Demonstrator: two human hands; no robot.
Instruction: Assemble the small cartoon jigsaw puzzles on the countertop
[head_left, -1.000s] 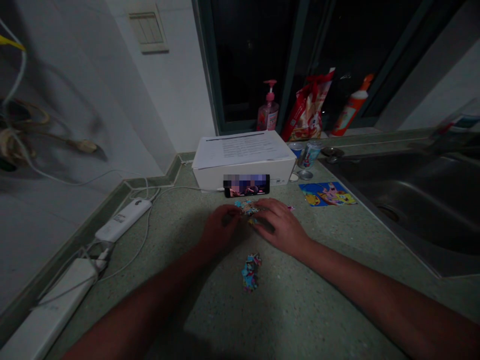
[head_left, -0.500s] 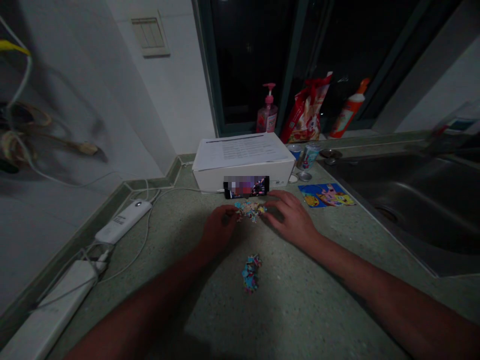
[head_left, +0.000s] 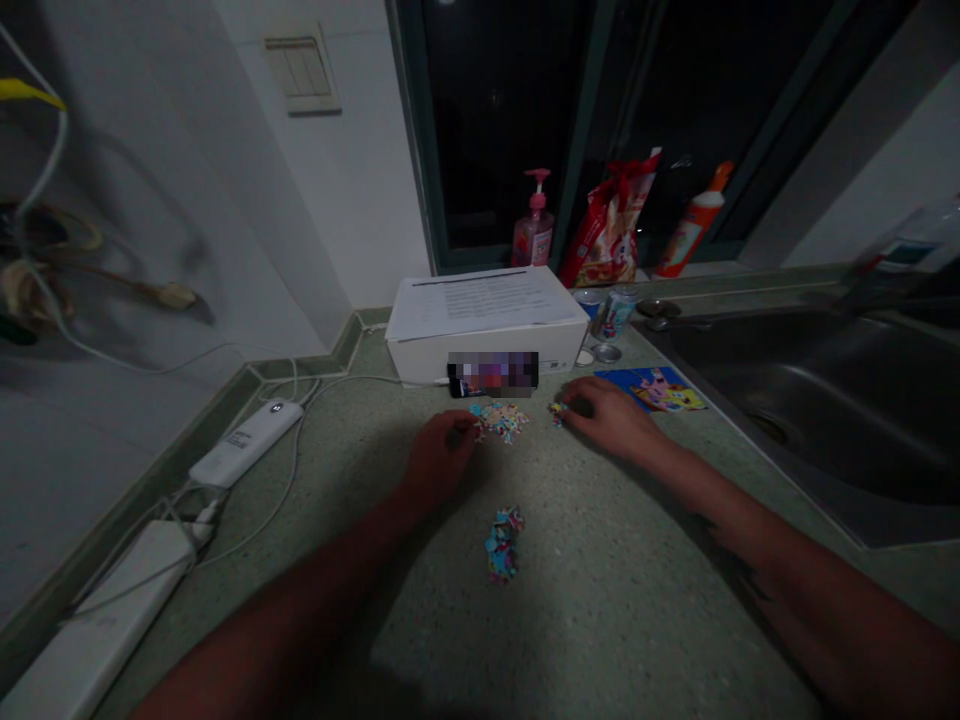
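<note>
A loose pile of small colourful jigsaw puzzle pieces [head_left: 504, 420] lies on the counter in front of a phone. My left hand [head_left: 441, 455] is closed at the left edge of this pile, thumb and forefinger pinched at pieces there; the exact hold is partly hidden. To the right, apart from the pile, my right hand [head_left: 606, 412] pinches a small cluster of jigsaw puzzle pieces [head_left: 556, 412] at its fingertips, low over the counter. Nearer to me, between my forearms, sits a second heap of mostly blue and pink pieces [head_left: 502, 545].
The phone [head_left: 493, 376] leans on a white box [head_left: 487, 345] topped with paper. A cartoon picture card [head_left: 651, 388] lies right of my right hand, before the sink [head_left: 817, 400]. Cans [head_left: 616, 315] stand behind. A power strip [head_left: 112, 610] and cables run along the left.
My right hand has moved right, away from the pile, carrying a small cluster of jigsaw puzzle pieces from its right edge. My left hand has stayed about where it was.
</note>
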